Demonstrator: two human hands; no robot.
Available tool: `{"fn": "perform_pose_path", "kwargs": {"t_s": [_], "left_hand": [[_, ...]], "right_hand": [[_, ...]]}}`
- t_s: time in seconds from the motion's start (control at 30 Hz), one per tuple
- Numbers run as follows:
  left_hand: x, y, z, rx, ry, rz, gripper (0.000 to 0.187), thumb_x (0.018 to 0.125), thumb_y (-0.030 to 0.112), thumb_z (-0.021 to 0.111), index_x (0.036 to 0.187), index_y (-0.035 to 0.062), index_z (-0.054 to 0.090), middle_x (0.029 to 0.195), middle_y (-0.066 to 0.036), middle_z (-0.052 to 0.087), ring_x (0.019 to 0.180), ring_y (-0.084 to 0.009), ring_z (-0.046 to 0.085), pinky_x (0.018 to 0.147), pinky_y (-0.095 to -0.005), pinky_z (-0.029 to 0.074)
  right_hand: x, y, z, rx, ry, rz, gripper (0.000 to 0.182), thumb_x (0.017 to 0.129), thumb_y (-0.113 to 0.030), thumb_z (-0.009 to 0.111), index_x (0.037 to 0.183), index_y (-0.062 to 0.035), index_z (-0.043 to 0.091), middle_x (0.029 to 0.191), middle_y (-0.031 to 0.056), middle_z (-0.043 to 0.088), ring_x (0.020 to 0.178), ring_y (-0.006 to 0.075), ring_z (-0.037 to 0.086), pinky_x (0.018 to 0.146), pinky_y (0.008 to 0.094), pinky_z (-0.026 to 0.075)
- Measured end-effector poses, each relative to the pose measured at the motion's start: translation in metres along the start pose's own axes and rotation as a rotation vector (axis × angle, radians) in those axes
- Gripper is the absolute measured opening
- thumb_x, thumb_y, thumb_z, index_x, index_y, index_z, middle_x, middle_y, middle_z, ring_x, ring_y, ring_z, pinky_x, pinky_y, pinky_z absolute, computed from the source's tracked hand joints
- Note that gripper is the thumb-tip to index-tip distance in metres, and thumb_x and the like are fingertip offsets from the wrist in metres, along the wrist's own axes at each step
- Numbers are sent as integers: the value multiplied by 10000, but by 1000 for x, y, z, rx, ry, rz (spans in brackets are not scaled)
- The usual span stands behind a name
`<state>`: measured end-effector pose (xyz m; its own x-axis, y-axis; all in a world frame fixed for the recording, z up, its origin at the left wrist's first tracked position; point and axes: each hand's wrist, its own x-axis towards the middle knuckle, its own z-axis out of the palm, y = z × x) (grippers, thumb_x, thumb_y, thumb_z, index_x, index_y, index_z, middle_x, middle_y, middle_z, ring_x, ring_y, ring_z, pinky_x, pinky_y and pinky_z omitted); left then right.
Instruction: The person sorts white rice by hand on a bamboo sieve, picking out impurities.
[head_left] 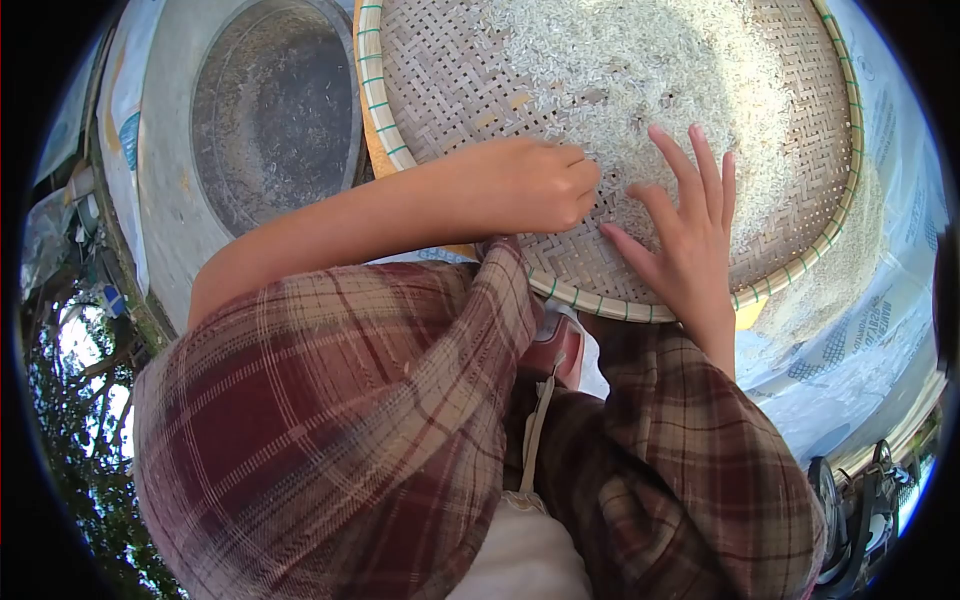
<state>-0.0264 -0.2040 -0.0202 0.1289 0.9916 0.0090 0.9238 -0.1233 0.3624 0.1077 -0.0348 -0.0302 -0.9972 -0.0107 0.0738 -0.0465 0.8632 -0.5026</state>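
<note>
Rice [650,75] mostly beyond right grip [692,238]

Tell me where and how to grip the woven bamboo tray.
Probably by its green-laced rim, left hand on the left side, right hand on the right, both from outside. The woven bamboo tray is round and wide, with loose rice grains lying on it, so opposed grips should keep it level.

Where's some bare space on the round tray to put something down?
Mostly bare: the left of the tray, between its rim, the rice and the left forearm. A narrower patch lies right of the right hand, along the near rim. It's crowded with rice in the middle and far side; the left hand blocks some too.
</note>
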Motion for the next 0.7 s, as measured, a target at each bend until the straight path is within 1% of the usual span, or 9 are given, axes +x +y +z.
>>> {"fn": "perform_pose_path", "kwargs": {"t_s": [0.1,0.23,0.33,0.4,0.47,0.53,0.6,0.67,0.7], "left_hand": [[1,7,7,177,-5,23,99,636,68,577,712,9,558,765,-45,487,757,-171,556,611,-265,498],[1,3,10,169,64,32,89,616,80,587,675,20,556,733,-42,477,762,-177,555,594,-252,485],[-3,-3,-4,-44,134,-49,73,678,55,618,725,13,581,736,-49,518,730,-152,555,584,-227,468],[-11,-3,-21,-817,206,-564,66,805,47,598,844,-7,598,794,-59,574,716,-117,551,575,-222,455],[-34,-10,-34,-1205,411,-880,111,873,73,567,935,-14,595,823,-49,600,714,-86,546,598,-218,445],[-68,-23,-39,-1223,850,-921,111,861,59,584,940,-18,601,829,-31,595,744,-89,556,631,-215,449],[-110,-38,-43,-1112,1179,-1066,163,837,63,618,962,-41,619,837,-65,612,715,-103,572,640,-238,483],[-145,-48,-43,-826,1283,-1276,186,831,60,622,969,-65,612,863,-77,611,747,-112,573,678,-249,494],[-164,-54,-40,-825,1282,-1274,186,831,60,622,969,-65,612,863,-77,611,747,-112,573,678,-249,494]], "right_hand": [[1,-1,1,-28,4,-38,225,657,-189,730,796,-96,579,1354,67,411,1316,291,285,1071,518,176],[4,-3,3,-7,-3,-42,162,684,-164,711,785,-109,597,1346,52,423,1310,284,297,1072,508,184],[3,-1,2,-8,0,-32,131,694,-156,702,773,-116,605,1340,48,430,1304,282,306,1072,507,185],[3,0,3,0,4,-25,117,699,-152,698,765,-117,608,1336,47,434,1301,281,310,1071,508,186],[3,0,4,19,18,-21,94,708,-142,690,745,-115,607,1327,48,443,1297,278,318,1070,508,190],[4,-1,4,17,16,-28,84,712,-133,685,742,-114,609,1325,49,445,1296,280,319,1069,507,194],[4,0,5,13,14,-35,73,717,-125,680,738,-113,610,1322,50,446,1294,281,321,1067,506,198],[4,1,5,25,31,-31,71,719,-117,677,738,-105,610,1303,58,464,1289,287,328,1063,508,202],[4,2,5,25,33,-30,71,719,-117,677,738,-105,610,1303,58,464,1289,287,328,1063,508,202]]}}
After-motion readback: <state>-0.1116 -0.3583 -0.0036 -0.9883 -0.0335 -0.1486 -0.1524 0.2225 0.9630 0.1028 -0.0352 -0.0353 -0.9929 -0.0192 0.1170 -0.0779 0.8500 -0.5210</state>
